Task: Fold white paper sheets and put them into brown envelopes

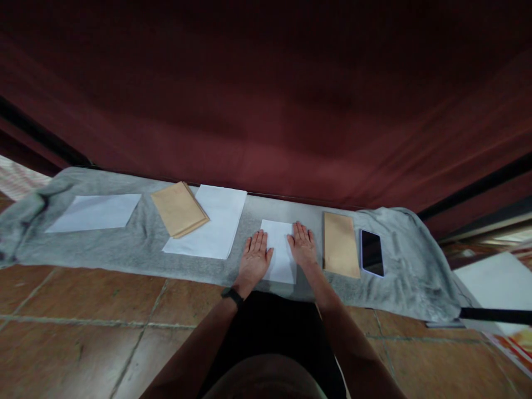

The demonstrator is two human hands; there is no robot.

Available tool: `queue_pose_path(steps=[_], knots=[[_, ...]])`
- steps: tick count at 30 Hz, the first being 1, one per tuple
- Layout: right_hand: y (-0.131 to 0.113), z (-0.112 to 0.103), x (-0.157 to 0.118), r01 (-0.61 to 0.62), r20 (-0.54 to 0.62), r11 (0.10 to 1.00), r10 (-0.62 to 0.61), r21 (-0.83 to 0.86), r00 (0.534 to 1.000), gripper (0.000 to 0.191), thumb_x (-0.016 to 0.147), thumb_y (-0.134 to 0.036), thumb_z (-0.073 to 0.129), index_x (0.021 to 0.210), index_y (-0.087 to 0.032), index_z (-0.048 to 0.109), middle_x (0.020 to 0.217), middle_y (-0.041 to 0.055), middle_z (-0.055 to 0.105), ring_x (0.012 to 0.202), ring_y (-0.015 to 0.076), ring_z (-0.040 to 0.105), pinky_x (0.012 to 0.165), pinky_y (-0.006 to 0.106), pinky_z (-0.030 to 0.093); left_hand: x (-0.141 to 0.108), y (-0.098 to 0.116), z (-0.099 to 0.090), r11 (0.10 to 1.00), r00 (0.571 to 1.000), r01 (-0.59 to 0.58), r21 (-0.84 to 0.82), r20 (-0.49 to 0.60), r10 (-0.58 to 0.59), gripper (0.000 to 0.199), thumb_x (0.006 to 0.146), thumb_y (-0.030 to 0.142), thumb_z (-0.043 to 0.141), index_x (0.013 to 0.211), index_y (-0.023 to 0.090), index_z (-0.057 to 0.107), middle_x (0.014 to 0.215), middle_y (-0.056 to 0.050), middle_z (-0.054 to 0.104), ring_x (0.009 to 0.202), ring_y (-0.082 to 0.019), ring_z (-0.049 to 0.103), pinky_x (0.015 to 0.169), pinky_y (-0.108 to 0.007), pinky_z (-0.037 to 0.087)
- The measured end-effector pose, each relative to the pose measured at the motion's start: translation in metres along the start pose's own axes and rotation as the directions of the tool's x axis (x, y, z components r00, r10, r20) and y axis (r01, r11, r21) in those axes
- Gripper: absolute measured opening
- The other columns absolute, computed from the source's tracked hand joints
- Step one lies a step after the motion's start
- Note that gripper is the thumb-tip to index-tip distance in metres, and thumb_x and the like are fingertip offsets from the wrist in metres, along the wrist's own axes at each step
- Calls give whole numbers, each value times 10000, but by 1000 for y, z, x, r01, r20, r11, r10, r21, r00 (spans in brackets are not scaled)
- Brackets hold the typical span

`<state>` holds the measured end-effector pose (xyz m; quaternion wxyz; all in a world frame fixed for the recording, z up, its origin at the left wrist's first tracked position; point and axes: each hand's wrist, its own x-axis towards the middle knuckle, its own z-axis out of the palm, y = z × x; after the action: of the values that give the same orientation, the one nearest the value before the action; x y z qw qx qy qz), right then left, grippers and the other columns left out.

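A narrow white sheet of paper [279, 252], perhaps folded, lies between my hands on a grey cloth. Flat at its left edge rests my left hand [254, 259], fingers stretched out and a dark band on the wrist. My right hand [303, 246] lies flat at the paper's upper right edge, fingers extended. Neither hand grips anything. Just right of my right hand is a brown envelope [341, 245]. To the left sits a stack of white paper [220, 227], partly covered by several brown envelopes [178, 208].
The grey cloth [124, 249] covers a long, narrow surface. A phone [372, 253] with a dark screen lies right of the single envelope. Another white sheet [97, 211] is at the far left. A dark red curtain [257, 122] hangs behind; tiled floor [83, 338] shows in front.
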<state>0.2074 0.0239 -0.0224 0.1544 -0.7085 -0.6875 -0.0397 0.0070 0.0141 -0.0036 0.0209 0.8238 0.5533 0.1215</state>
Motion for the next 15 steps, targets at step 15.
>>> queue_pose_path(steps=[15], knots=[[-44,-20,-77,83,5,995,-84,58,996,529,1079,-342,353,1545,-100,419,1606,150,406,1476,283,408,1223,504,282,1,-1,3,1000,1000,0,-22,-9,0,624,1038,390,287,1577,80,342,1623,-164,365,1528,-274,318,1263,-488,221]])
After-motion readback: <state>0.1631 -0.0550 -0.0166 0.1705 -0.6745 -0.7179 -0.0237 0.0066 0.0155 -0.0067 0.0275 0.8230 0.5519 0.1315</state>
